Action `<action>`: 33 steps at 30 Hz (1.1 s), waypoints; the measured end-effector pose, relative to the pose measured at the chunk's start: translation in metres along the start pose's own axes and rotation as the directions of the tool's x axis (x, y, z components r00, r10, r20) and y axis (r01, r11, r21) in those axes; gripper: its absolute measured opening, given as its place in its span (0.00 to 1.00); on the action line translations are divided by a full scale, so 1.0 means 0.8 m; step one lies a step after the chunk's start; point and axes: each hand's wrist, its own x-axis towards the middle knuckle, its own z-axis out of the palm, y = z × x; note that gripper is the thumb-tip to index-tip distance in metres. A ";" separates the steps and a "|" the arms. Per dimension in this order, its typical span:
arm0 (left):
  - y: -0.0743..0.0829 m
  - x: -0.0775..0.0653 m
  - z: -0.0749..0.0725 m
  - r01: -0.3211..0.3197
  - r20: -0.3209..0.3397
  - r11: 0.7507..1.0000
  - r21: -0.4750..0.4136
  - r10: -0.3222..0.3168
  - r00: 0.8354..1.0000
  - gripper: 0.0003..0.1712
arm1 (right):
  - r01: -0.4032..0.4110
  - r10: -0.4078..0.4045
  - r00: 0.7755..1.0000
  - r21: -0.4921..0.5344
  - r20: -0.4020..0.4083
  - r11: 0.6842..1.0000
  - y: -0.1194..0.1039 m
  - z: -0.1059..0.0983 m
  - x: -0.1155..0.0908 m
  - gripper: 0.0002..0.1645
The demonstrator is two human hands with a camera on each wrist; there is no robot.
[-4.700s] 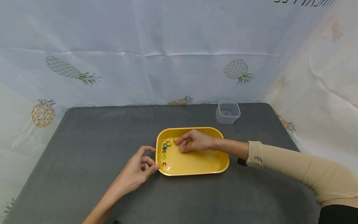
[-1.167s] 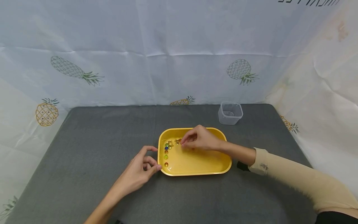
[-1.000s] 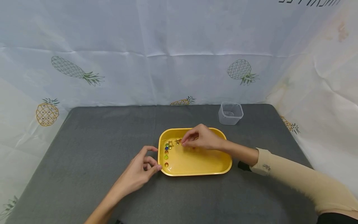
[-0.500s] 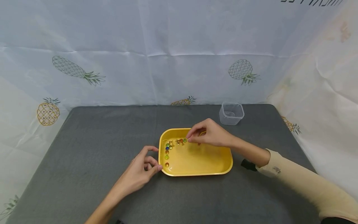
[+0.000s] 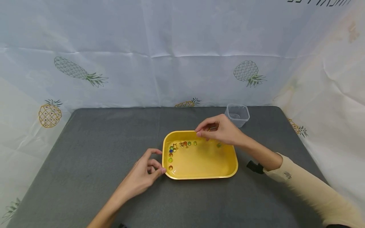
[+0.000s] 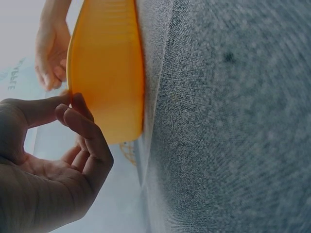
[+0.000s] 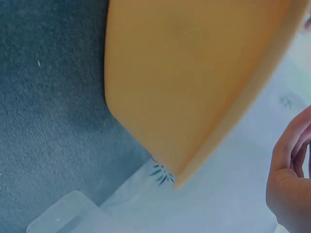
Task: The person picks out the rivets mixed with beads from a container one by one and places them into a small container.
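Note:
A yellow tray (image 5: pixel 199 177) holds several small glass beads and some small gold pieces (image 5: pixel 182 144). Blue, amber and green beads, such as the blue bead (image 5: pixel 171 151), line its left side. An orange bead (image 5: pixel 185 143) and green beads (image 5: pixel 189 143) continue along the back, and another green bead (image 5: pixel 219 145) lies farther right. My left hand (image 5: pixel 144 171) holds the tray's left rim between thumb and fingers, seen close in the left wrist view. Over the tray's back rim hovers my right hand (image 5: pixel 220 129), fingers loosely bent, thumb and index slightly apart with nothing visible between them.
A clear plastic box (image 5: pixel 237 115) stands behind the tray's right end, partly covered by the right hand. Grey cloth (image 5: pixel 114 136) covers the table. A white curtain (image 5: pixel 159 76) with pineapple prints hangs behind it and at the sides.
My right hand has moved right, back and up from the gold pieces to the back rim. Orange and green beads along the back now show. The left hand stays at the rim.

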 end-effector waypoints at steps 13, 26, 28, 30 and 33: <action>0.002 0.000 0.001 0.023 -0.012 1.000 -0.008 -0.023 1.000 0.32 | 0.034 -0.038 0.991 -0.033 -0.130 0.999 -0.002 -0.035 -0.005 0.08; 0.000 0.001 0.000 0.003 -0.004 1.000 0.001 -0.003 1.000 0.32 | -0.015 0.001 0.961 -0.049 -0.277 0.999 0.019 -0.067 -0.015 0.10; 0.000 0.001 0.000 0.001 -0.005 1.000 0.002 -0.001 1.000 0.32 | -0.015 0.002 0.957 -0.042 -0.291 0.999 0.022 -0.071 -0.017 0.10; -0.001 0.001 0.000 -0.002 -0.005 1.000 0.003 0.002 1.000 0.32 | -0.017 0.004 0.952 -0.039 -0.306 0.999 0.024 -0.076 -0.019 0.10; -0.001 0.001 0.000 -0.006 -0.004 1.000 0.004 0.006 1.000 0.32 | -0.022 0.012 0.944 -0.029 -0.329 0.999 0.028 -0.084 -0.021 0.10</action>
